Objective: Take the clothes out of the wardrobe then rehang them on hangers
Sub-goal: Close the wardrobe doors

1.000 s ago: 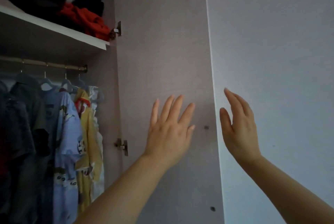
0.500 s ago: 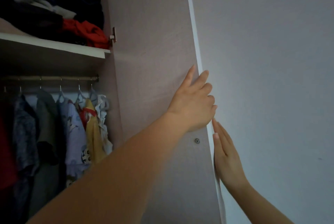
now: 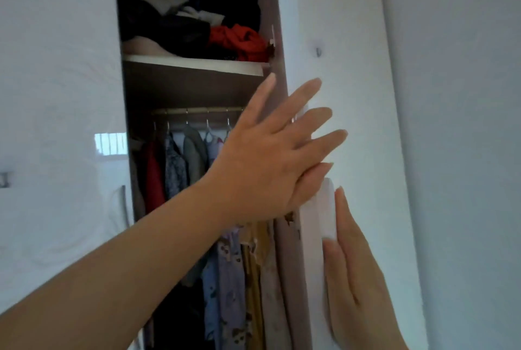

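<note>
Both palms lie open, gripping nothing, the left hand (image 3: 262, 169) spread over the glossy white wardrobe door (image 3: 352, 112) and the right hand (image 3: 352, 270) flat against it; swing it wide before reaching the colourful clothes (image 3: 225, 279) hanging inside

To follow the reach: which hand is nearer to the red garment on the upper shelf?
Left. The left hand is spread below the red garment, by the door; the right hand lies flat on it, lower and further right.

Pale wall (image 3: 465, 124) at right.
</note>
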The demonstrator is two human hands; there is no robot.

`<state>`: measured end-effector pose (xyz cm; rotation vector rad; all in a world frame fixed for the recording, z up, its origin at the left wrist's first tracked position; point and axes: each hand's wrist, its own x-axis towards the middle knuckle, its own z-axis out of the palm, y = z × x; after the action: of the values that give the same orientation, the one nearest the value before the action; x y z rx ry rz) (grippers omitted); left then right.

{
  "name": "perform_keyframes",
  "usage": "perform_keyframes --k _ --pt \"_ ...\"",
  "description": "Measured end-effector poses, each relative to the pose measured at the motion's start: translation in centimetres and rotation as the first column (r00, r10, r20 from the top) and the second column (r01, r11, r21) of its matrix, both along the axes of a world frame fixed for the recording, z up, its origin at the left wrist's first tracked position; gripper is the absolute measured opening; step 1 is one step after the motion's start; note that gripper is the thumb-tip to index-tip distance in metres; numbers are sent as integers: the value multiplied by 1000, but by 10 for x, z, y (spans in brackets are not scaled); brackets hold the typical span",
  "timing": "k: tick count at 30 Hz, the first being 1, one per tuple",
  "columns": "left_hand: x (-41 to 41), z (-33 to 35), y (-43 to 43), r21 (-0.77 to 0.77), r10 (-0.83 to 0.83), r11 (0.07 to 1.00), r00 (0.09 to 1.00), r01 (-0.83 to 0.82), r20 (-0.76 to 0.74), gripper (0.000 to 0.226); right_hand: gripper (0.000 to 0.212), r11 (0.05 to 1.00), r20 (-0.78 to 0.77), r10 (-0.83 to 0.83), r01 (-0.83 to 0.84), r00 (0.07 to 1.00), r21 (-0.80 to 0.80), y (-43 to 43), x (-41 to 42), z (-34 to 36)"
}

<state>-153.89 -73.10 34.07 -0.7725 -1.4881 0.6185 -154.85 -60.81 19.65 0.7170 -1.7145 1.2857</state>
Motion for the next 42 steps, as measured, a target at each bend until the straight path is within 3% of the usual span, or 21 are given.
perform_keyframes --k 2,8,12,19,26,42 --pt "4 -1 -36 14 54 998 999 -54 -1 49 52 999 -20 21 -20 1000 43 -34 -2 -2" --pt "3 -4 -138 34 196 980 980 -195 -29 42 54 987 -328 -127 153 936 55 -138 -21 -6" --pt "-13 -6 -194 54 267 962 964 -266 -12 42 54 975 -386 -200 222 900 11 -196 -41 -5" --pt "-59 -12 -269 80 344 936 939 -344 12 44 52 944 -371 -312 328 875 -20 -271 -85 -4" --pt "-119 -25 -315 201 338 919 940 -339 39 45 50 914 -369 -370 406 852 19 -320 -132 -1" --pt "-165 -49 -332 444 200 871 977 -211 71 51 48 849 -434 -488 528 758 -31 -353 -190 -14"
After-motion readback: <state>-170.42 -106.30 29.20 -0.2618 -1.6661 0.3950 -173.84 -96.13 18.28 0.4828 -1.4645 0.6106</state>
